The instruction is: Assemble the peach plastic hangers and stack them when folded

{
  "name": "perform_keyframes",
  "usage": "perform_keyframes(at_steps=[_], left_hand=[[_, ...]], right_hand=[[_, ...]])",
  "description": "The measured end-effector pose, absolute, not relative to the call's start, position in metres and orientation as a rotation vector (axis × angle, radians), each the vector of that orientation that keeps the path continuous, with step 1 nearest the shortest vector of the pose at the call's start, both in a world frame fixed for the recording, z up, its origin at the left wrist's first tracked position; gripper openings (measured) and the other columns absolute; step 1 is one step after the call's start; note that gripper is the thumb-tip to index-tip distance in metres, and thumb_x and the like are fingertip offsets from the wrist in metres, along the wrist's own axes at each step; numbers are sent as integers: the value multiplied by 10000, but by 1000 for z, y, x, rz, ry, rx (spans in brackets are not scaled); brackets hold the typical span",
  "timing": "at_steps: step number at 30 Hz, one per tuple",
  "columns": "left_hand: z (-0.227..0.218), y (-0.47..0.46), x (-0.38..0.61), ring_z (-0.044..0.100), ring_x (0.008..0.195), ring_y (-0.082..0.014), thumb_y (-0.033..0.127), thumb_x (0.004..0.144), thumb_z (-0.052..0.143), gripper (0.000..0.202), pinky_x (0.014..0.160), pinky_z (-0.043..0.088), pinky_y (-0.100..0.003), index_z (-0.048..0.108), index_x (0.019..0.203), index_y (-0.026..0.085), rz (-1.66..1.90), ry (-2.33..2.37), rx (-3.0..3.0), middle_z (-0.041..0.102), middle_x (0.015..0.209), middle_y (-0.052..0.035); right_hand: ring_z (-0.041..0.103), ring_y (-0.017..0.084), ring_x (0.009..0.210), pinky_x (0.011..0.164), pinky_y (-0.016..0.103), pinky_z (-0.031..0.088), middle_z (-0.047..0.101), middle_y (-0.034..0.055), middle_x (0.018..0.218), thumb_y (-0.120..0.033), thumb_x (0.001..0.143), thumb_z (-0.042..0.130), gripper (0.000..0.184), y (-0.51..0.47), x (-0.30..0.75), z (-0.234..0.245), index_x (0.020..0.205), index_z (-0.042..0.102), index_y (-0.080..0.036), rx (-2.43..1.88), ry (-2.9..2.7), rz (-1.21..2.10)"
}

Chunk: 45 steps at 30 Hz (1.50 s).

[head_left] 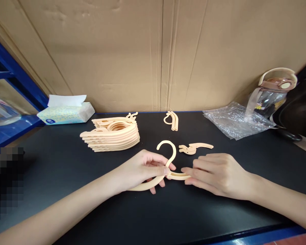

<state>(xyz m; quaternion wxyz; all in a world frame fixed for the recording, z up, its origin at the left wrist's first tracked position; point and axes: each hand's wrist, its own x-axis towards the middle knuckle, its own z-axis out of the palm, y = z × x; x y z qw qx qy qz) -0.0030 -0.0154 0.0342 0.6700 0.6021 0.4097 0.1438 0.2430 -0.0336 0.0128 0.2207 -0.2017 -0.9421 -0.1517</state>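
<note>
A peach plastic hanger (168,154) lies on the black table (66,170) in front of me, its hook pointing away. My left hand (142,168) is closed around the hanger's left arm and the base of the hook. My right hand (216,173) pinches the hanger's right arm (178,176) between its fingertips, close to the joint. A loose hanger part (195,148) lies just beyond my right hand.
A stack of several peach hangers (112,134) sits at the left-centre. A few hook pieces (172,120) lie near the cardboard wall. A tissue pack (66,112) is at the left, a crumpled clear bag (237,120) and a water bottle (272,93) at the right.
</note>
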Motion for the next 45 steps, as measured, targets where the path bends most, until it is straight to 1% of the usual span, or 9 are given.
perform_keyframes(at_steps=[6, 9, 13, 22, 25, 31, 38, 43, 45], left_hand=[[35, -15, -4, 604, 654, -122, 312, 843, 653, 286, 537, 544, -196, 718, 1052, 128, 328, 897, 1362, 644, 716, -17], [33, -14, -5, 610, 669, -121, 320, 863, 640, 305, 559, 550, -197, 712, 1101, 144, 314, 858, 1394, 657, 734, -20], [33, -14, -6, 624, 699, -130, 341, 880, 626, 337, 573, 540, -202, 690, 1157, 162, 307, 854, 1435, 675, 789, -32], [38, -19, -6, 565, 590, -104, 435, 934, 512, 401, 544, 466, -191, 662, 1203, 178, 249, 885, 1559, 640, 704, -10], [39, -21, -5, 551, 588, -100, 445, 940, 493, 392, 542, 452, -184, 675, 1166, 182, 247, 875, 1589, 629, 702, -5], [40, -23, -6, 537, 587, -99, 479, 935, 475, 406, 552, 448, -188, 707, 955, 145, 226, 893, 1610, 630, 713, -15], [40, -23, -4, 542, 588, -105, 465, 943, 452, 409, 548, 447, -192, 702, 941, 141, 221, 904, 1631, 629, 709, -20], [42, -24, -4, 540, 591, -104, 456, 955, 441, 395, 562, 451, -196, 688, 1049, 162, 207, 891, 1643, 630, 715, -13], [43, -24, -3, 536, 598, -103, 453, 955, 445, 393, 566, 447, -194, 691, 987, 148, 201, 895, 1645, 629, 719, -15]], right_hand=[[456, 99, 506, 511, 255, 322, 549, -24, 625, -297, 995, 460, 259, -35, 243, 14, 963, 680, -164, -600, -2632, -248], [465, 96, 509, 514, 251, 322, 555, -23, 631, -298, 998, 450, 265, -35, 243, 15, 974, 682, -173, -618, -2651, -174], [445, 96, 499, 505, 251, 307, 525, -34, 610, -307, 996, 452, 267, -37, 242, 17, 956, 685, -184, -638, -2657, -115], [454, 87, 500, 522, 239, 306, 545, -33, 603, -338, 994, 455, 286, -36, 241, 16, 939, 695, -194, -686, -2661, -10], [454, 90, 505, 521, 241, 305, 545, -37, 598, -341, 980, 485, 264, -36, 242, 16, 905, 697, -201, -708, -2651, 47], [445, 82, 493, 507, 239, 293, 520, -42, 579, -362, 981, 478, 304, -37, 241, 17, 841, 692, -197, -743, -2640, 115], [444, 79, 491, 500, 241, 277, 518, -41, 572, -370, 982, 475, 322, -37, 242, 17, 815, 690, -198, -773, -2646, 155], [449, 84, 503, 511, 237, 273, 526, -38, 579, -381, 980, 476, 317, -35, 242, 16, 832, 694, -205, -786, -2654, 163], [447, 85, 505, 511, 237, 270, 527, -38, 581, -381, 975, 488, 307, -35, 242, 16, 830, 695, -206, -791, -2651, 189]])
